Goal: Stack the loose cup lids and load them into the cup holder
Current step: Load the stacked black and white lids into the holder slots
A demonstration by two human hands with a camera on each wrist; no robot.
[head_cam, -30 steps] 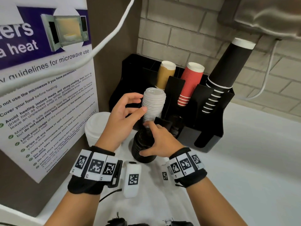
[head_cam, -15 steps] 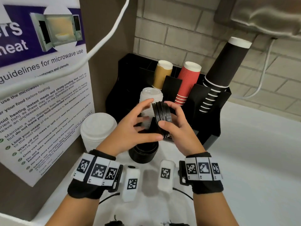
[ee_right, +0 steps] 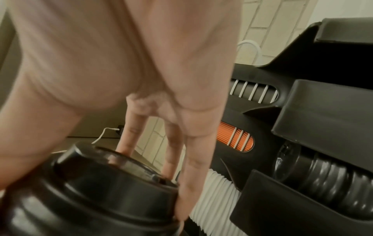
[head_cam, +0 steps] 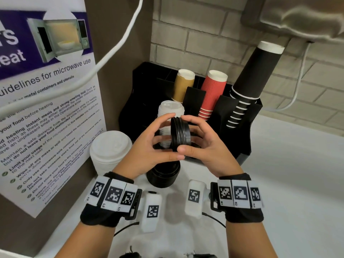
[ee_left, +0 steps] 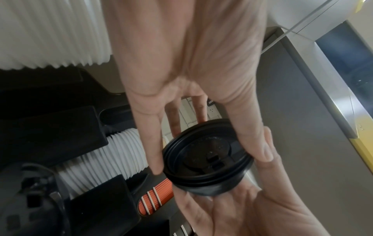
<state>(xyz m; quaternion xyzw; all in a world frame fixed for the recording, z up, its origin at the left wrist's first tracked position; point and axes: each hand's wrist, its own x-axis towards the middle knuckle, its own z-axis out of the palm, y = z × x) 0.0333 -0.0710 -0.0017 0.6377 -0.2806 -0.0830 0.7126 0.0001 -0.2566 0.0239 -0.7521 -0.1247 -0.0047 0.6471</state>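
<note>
I hold a short stack of black cup lids [head_cam: 181, 134] on edge between both hands, just in front of the black cup holder [head_cam: 242, 131]. My left hand [head_cam: 175, 136] pinches the rim from the left with thumb below and fingers above. My right hand [head_cam: 185, 134] grips the same stack from the right. In the left wrist view the black lids [ee_left: 207, 161] sit between my left fingers [ee_left: 150, 143] and the right palm [ee_left: 232, 212]. The right wrist view has the black lids [ee_right: 96, 191] close up, with the holder [ee_right: 322, 121] behind them.
A taller stack of black lids [head_cam: 163, 175] and a stack of white lids [head_cam: 110, 151] stand on the white counter below my hands. White lids [head_cam: 171, 110] fill a holder slot; tan, red [head_cam: 212, 94] and black cups [head_cam: 255, 71] stand behind. A poster wall is at the left.
My right hand lifted a few black lids off the counter stack. My left hand left the white lids and joined it; both now hold the small stack a little higher.
</note>
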